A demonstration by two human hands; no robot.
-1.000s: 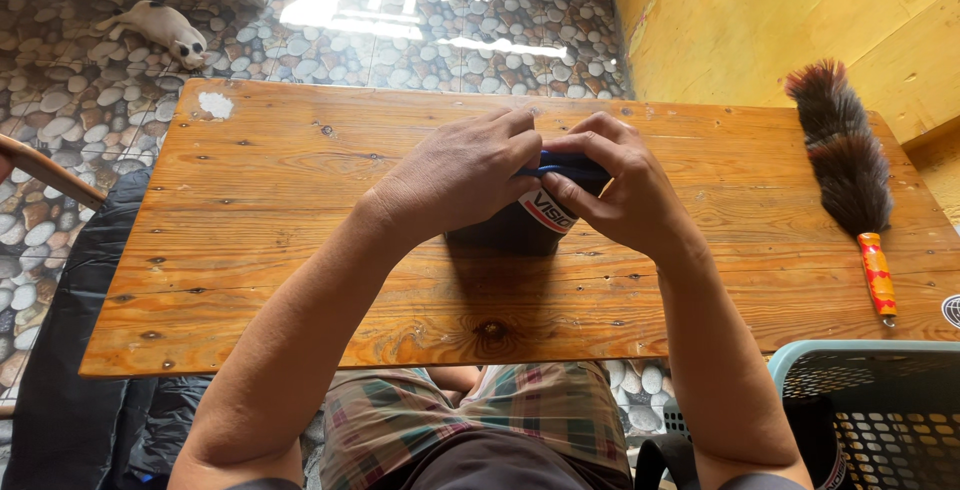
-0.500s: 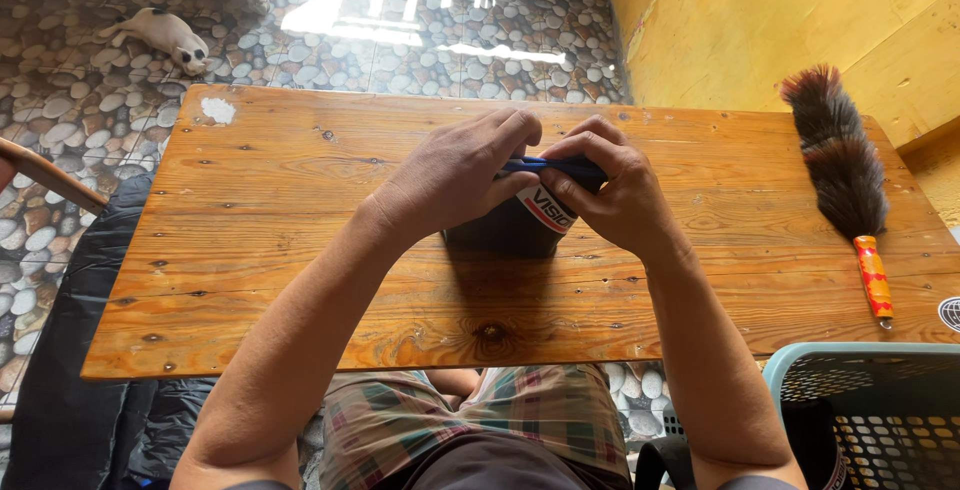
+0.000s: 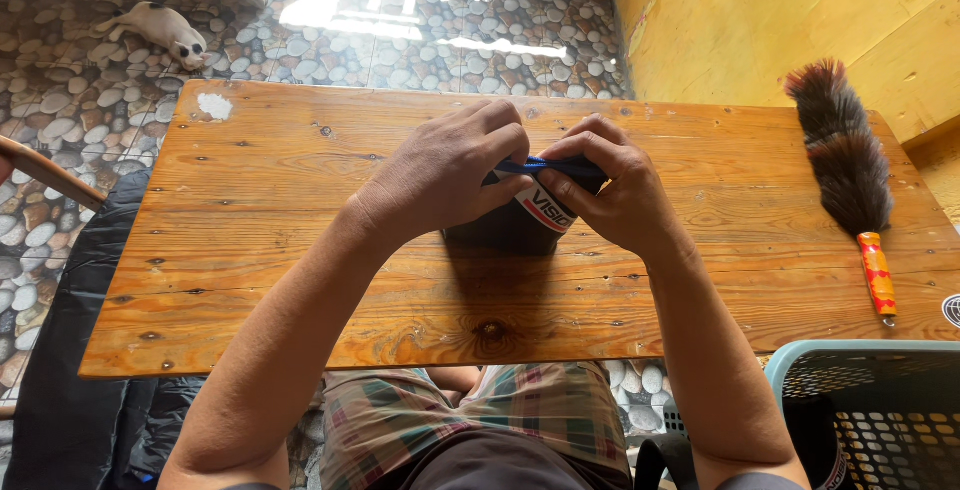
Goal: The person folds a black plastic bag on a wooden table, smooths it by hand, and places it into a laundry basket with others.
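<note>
A dark folded garment [image 3: 520, 225] with a red and white printed patch and a blue edge lies in the middle of the wooden table [image 3: 250, 220]. My left hand [image 3: 450, 175] presses down on its left part, fingertips pinching the blue edge. My right hand [image 3: 615, 195] grips the right part, thumb on the printed patch. Both hands hide most of the cloth.
A feather duster [image 3: 845, 165] with an orange patterned handle lies along the table's right side. A light blue plastic basket [image 3: 865, 415] stands at the lower right. A cat [image 3: 160, 28] lies on the pebble floor beyond the table. A yellow wall runs along the right.
My fingers have shifted slightly on the garment, and more of the blue edge shows between the hands. The garment stays in the same spot.
</note>
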